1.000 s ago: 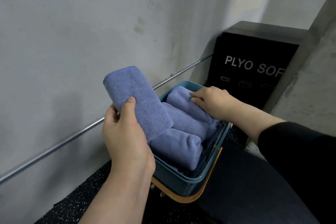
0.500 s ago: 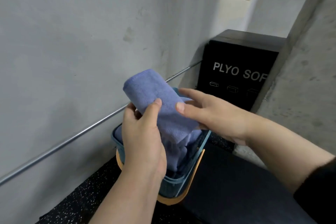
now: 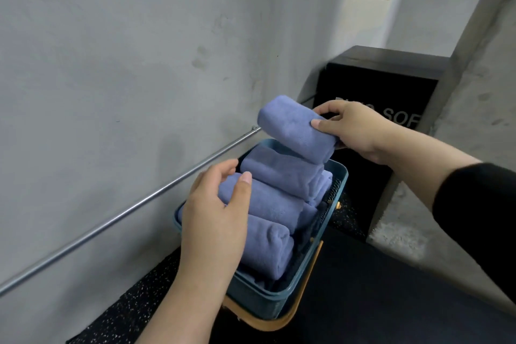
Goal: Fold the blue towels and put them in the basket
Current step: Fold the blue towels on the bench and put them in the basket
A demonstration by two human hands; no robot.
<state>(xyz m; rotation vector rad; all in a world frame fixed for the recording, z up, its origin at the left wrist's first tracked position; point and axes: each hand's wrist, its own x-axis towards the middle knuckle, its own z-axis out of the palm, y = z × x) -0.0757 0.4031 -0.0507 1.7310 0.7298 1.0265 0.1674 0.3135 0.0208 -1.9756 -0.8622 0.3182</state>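
My right hand grips a folded blue towel and holds it above the far end of a teal basket. Three folded blue towels lie side by side inside the basket: a far towel, a middle towel and a near towel. My left hand hovers with spread fingers over the left side of the basket, its thumb resting on the middle towel. It holds nothing.
The basket has a wooden handle folded down at its near end. It stands on a dark speckled floor close to a grey wall with a metal rail. A black box stands behind it.
The folded towel passed from my left hand to my right hand and moved to the far end of the basket. My left hand let go and dropped over the towels in the basket.
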